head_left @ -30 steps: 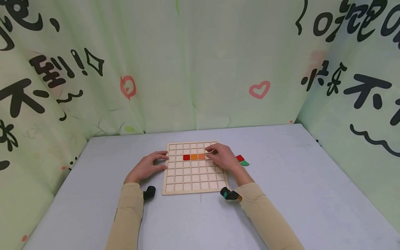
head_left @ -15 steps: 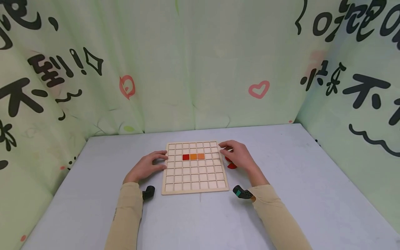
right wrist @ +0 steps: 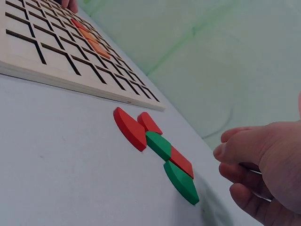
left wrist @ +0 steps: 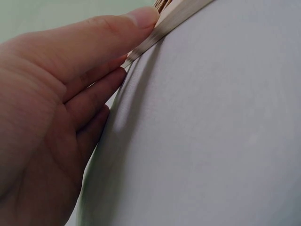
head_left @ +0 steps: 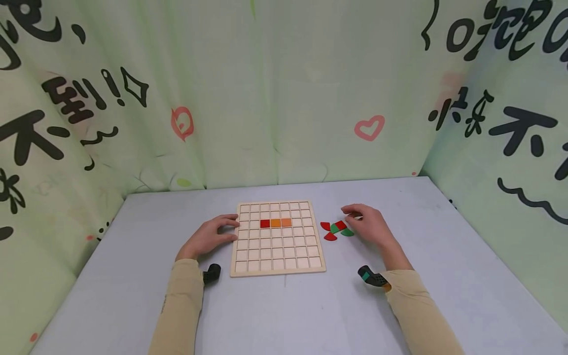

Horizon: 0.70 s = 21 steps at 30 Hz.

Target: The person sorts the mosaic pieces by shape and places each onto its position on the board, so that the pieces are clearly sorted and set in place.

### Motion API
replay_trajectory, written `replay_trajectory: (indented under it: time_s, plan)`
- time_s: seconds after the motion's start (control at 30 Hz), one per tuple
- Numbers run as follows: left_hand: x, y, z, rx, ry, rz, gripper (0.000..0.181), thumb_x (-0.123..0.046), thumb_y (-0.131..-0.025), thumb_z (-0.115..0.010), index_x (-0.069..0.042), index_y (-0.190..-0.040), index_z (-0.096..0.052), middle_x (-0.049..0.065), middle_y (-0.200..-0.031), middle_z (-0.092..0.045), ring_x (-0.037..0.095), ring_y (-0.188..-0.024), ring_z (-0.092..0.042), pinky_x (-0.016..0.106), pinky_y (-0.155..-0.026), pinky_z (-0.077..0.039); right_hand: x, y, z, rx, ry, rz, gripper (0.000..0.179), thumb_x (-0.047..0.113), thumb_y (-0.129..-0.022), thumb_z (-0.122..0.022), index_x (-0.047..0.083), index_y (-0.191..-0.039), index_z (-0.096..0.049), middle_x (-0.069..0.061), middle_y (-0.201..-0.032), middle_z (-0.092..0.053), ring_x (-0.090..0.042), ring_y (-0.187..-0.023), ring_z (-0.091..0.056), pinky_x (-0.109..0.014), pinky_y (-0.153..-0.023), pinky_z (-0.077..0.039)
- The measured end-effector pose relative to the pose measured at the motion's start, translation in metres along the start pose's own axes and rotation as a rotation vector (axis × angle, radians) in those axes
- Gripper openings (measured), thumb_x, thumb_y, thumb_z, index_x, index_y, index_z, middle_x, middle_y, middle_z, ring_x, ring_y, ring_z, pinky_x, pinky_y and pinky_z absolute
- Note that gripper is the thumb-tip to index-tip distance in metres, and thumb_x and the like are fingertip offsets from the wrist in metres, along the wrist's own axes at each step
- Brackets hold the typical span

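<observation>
A wooden grid board (head_left: 278, 252) lies flat on the table. In one of its rows sit a red square tile (head_left: 265, 224) and two orange tiles (head_left: 281, 223), side by side. My left hand (head_left: 209, 237) rests against the board's left edge; thumb and fingers touch the frame in the left wrist view. Right of the board is a loose group of red pieces (right wrist: 129, 129) and green pieces (right wrist: 182, 182), most with one curved side. Just beyond this group hovers my right hand (head_left: 369, 225), fingers loosely bent, with nothing visible between them.
The white table (head_left: 284, 315) extends around the board on all sides. Pale green curtains (head_left: 284, 98) with dark lettering and hearts hang behind it and along both sides. A dark wrist camera (head_left: 372, 276) juts inward from the right sleeve.
My right hand has moved right, from above the board past the loose pieces, uncovering them. The third tile was in the row throughout. My left hand has stayed at the board's edge.
</observation>
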State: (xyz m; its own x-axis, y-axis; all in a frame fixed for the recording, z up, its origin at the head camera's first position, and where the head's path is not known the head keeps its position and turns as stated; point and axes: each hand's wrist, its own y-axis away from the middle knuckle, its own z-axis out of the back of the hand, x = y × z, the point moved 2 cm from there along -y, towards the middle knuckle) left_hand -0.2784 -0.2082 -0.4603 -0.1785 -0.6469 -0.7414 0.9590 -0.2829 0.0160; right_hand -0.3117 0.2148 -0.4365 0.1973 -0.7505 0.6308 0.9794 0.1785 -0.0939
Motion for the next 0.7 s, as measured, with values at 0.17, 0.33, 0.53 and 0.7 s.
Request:
replay_trajectory:
  time_s: [0.17, 0.33, 0.53, 0.7]
  plan:
    - [-0.001, 0.000, 0.000, 0.000, 0.002, -0.004, 0.040, -0.022, -0.089, -0.073, -0.009, -0.126, -0.065, 0.005, -0.150, -0.044, 0.031, -0.142, -0.032, 0.049, -0.115, -0.030, -0.008, 0.004, 0.007, 0.021, 0.019, -0.003, 0.031, 0.008, -0.096, -0.060, 0.001, -0.126, -0.063, -0.019, -0.123, -0.063, -0.034, -0.108, -0.058, -0.049, -0.094, -0.051]
    - [-0.001, 0.000, 0.000, 0.005, 0.006, -0.006, 0.040, -0.022, -0.089, -0.073, -0.009, -0.126, -0.065, 0.004, -0.150, -0.044, 0.031, -0.142, -0.032, 0.048, -0.115, -0.030, -0.014, 0.007, 0.005, 0.060, 0.040, 0.007, 0.031, 0.002, -0.093, -0.060, 0.000, -0.123, -0.064, -0.019, -0.119, -0.064, -0.033, -0.102, -0.058, -0.050, -0.093, -0.050]
    - [0.000, 0.000, 0.000, 0.000, -0.008, -0.005, 0.040, -0.022, -0.089, -0.074, -0.009, -0.125, -0.066, 0.005, -0.149, -0.045, 0.031, -0.142, -0.032, 0.048, -0.115, -0.030, -0.018, 0.007, 0.000, 0.112, 0.048, 0.017, 0.032, 0.001, -0.091, -0.060, 0.001, -0.123, -0.065, -0.017, -0.117, -0.064, -0.030, -0.098, -0.056, -0.049, -0.092, -0.050]
    - [0.000, -0.001, 0.001, -0.002, -0.013, -0.011, 0.040, -0.022, -0.089, -0.073, -0.009, -0.126, -0.065, 0.005, -0.149, -0.045, 0.031, -0.142, -0.033, 0.048, -0.115, -0.031, -0.019, 0.008, 0.000, 0.125, 0.050, 0.021, 0.033, 0.003, -0.091, -0.061, 0.002, -0.124, -0.064, -0.017, -0.119, -0.063, -0.030, -0.100, -0.056, -0.050, -0.093, -0.050]
